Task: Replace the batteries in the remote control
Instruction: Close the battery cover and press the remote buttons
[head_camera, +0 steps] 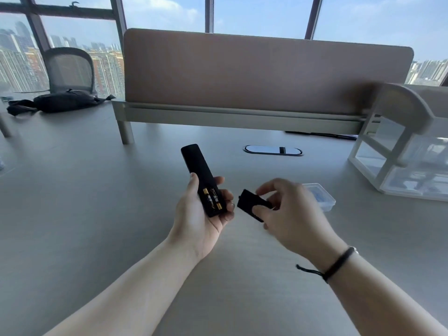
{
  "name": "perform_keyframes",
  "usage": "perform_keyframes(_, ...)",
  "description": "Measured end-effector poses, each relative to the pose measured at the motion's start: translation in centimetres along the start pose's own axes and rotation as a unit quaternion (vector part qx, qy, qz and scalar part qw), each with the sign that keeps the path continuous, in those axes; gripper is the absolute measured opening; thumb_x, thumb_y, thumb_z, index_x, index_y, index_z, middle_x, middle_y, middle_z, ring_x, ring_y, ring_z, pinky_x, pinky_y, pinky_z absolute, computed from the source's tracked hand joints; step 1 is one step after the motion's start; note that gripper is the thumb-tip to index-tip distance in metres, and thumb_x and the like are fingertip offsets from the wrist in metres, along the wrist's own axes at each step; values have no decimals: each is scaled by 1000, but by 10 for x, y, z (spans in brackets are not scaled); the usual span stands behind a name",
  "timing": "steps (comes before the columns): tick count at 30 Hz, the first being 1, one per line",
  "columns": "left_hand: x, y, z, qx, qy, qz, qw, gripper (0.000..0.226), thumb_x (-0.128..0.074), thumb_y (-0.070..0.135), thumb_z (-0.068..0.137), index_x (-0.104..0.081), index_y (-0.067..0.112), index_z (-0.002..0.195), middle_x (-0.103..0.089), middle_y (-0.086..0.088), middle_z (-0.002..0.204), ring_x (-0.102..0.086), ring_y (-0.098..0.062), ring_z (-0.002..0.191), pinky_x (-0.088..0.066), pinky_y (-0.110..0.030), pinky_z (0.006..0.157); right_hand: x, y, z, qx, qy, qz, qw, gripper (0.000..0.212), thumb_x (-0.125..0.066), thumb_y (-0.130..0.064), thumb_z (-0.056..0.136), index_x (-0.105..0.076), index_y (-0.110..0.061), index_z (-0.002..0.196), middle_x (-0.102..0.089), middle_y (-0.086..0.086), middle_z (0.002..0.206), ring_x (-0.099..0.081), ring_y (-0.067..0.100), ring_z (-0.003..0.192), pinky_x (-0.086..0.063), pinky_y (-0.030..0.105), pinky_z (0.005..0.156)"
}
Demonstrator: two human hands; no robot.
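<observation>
Cupped in the left hand (197,215), the black remote control (200,177) lies back-side up above the desk (72,190), thumb along one edge and fingertips curled round the other. Its compartment is uncovered at the near end, and two batteries (212,199) sit inside (gold ends showing, the print too small to read). Just beside it, not touching, the right hand (288,214) pinches the black battery cover (249,205) between thumb and fingers; its lower corner is hidden by them. Behind that hand a clear plastic box (322,196) rests on the desk, partly blocked, its contents blurred.
</observation>
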State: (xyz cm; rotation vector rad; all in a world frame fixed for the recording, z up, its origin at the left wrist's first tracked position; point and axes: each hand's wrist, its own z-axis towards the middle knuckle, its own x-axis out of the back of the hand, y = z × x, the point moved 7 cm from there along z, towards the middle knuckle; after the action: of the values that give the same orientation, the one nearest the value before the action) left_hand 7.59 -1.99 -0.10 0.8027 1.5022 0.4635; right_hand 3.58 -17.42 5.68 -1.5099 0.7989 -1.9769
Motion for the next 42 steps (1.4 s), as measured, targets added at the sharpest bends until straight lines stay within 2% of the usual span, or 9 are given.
perform_keyframes(3,-5,-4,0,15,-11,-6,1000,51,-37,51,100,-61,7,109,-59,-14,76,-55,-27,63,-44,-33,56,8,8,-13,-88,-49,312,945,20,-71,3,84,-69,-7,102,-74,11,67,-68,23,53,-59,36,59)
perform_keyframes(6,-9,-6,-1,17,-24,11,1000,52,-36,51,101,-62,8,113,-63,-14,87,-67,-30,80,-52,-40,75,-14,1,-27,-116,-111,429,889,13,-68,7,85,-66,3,98,-74,20,73,-69,26,55,-62,32,58)
perform_keyframes(11,-18,-11,-7,43,-72,32,996,55,-36,55,99,-57,9,120,-59,-15,78,-59,-28,71,-45,-40,73,-44,6,-33,-124,-89,392,907,16,-71,4,85,-55,1,87,-73,23,67,-71,33,55,-62,38,55)
perform_keyframes(14,-21,-11,-7,43,-83,31,995,55,-34,55,99,-55,10,121,-62,-16,79,-62,-32,78,-48,-43,79,-43,12,-32,-134,-56,408,901,23,-71,4,84,-49,-3,83,-73,30,76,-70,32,52,-62,38,53)
perform_keyframes(20,-19,-10,-7,40,-72,32,996,52,-37,54,99,-56,10,120,-62,-15,77,-64,-32,81,-52,-43,80,-46,9,-30,-123,-64,433,891,25,-69,6,85,-47,-6,81,-71,25,72,-68,30,50,-62,44,59)
perform_keyframes(23,-18,-11,-6,38,-70,42,996,49,-40,52,100,-57,11,120,-60,-14,76,-62,-32,81,-53,-43,79,-45,9,-30,-119,-62,433,891,25,-69,6,85,-47,-6,83,-70,32,77,-67,30,49,-62,41,55)
perform_keyframes(27,-15,-13,-6,31,-57,81,995,48,-42,49,100,-58,10,124,-58,-12,75,-59,-25,69,-49,-37,70,-45,9,-29,-105,-64,440,889,26,-70,4,85,-47,-7,83,-70,21,64,-65,30,48,-61,36,54)
perform_keyframes(36,-25,-14,-11,46,-100,105,988,50,-35,50,101,-56,7,116,-62,-15,83,-64,-28,77,-49,-37,70,-46,23,-24,-120,2,421,899,28,-73,-1,84,-46,-7,83,-70,14,60,-70,29,51,-62,42,57)
perform_keyframes(42,-27,-16,-13,50,-126,122,983,53,-33,48,101,-59,4,114,-68,-17,85,-66,-28,77,-53,-32,64,-34,20,-27,-89,35,321,942,37,-80,-20,79,-45,-8,77,-76,13,69,-74,30,55,-63,49,60)
